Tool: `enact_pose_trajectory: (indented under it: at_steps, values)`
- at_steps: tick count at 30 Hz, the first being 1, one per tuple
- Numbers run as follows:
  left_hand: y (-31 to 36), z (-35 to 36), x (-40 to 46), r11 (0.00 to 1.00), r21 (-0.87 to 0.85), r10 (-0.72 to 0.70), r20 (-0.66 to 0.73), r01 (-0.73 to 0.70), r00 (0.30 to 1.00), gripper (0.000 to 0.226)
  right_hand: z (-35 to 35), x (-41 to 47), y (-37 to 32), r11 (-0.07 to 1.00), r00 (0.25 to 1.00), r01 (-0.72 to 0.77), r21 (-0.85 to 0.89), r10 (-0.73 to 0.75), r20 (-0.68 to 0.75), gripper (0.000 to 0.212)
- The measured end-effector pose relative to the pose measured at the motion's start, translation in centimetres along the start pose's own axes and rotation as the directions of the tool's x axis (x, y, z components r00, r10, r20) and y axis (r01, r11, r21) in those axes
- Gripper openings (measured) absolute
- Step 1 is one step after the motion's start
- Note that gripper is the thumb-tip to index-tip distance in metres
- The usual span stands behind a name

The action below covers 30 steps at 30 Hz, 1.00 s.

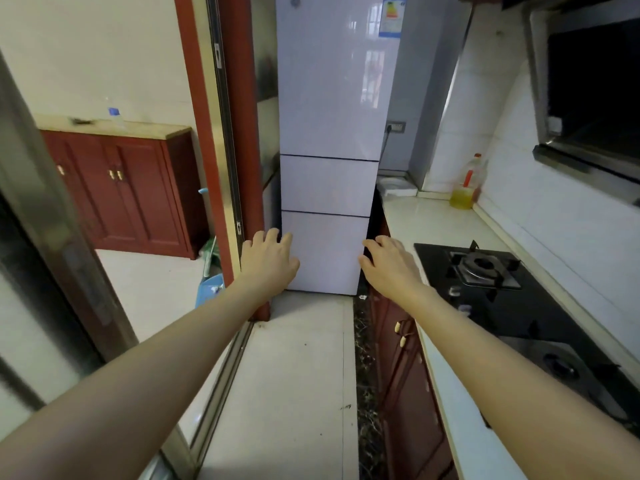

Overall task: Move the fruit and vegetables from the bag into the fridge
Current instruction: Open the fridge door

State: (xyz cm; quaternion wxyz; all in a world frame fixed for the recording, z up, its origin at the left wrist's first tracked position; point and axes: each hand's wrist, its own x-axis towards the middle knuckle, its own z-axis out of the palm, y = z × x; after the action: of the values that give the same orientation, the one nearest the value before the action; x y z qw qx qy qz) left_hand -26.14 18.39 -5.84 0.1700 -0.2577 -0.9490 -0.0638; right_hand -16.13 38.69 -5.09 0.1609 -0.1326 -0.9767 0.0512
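A tall white three-door fridge (329, 133) stands straight ahead at the end of a narrow kitchen floor, with all its doors closed. Both my arms are stretched forward. My left hand (268, 259) is in front of the left edge of the fridge's bottom door, fingers apart, holding nothing. My right hand (389, 263) is in front of the right edge of the same door, fingers spread and empty. No bag, fruit or vegetables are in view.
A white countertop (426, 223) runs along the right with a black gas hob (512, 292), a bottle of yellow oil (465, 188) and dark red cabinets (405, 375) below. A red door frame (239, 150) stands left of the fridge. A red sideboard (124, 188) is beyond the doorway.
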Motion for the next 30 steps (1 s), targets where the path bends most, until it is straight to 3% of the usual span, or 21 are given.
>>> enact_pose_trajectory:
  at_steps: [7,17,25,30]
  values:
    - [-2.5,5.7,8.0,1.000,0.011,0.012,0.053,-0.013,0.999,0.047,6.3,8.7,1.6,1.000,0.999,-0.009,0.014,0.009,0.053,0.043]
    - [-8.2,9.7,24.8,0.999,-0.018,0.029,0.035,-0.028,0.999,0.049,10.0,27.0,0.4,0.999,0.998,-0.035,-0.028,0.033,-0.053,0.043]
    - [-10.2,16.6,32.9,0.999,-0.037,0.037,0.131,-0.033,0.991,0.051,17.1,34.8,1.4,0.997,0.996,-0.031,-0.066,0.037,0.084,0.044]
    - [-11.1,20.1,40.3,0.999,-0.031,-0.006,0.131,0.010,0.991,0.052,19.9,43.2,3.5,0.998,0.998,-0.013,-0.065,0.017,0.067,0.046]
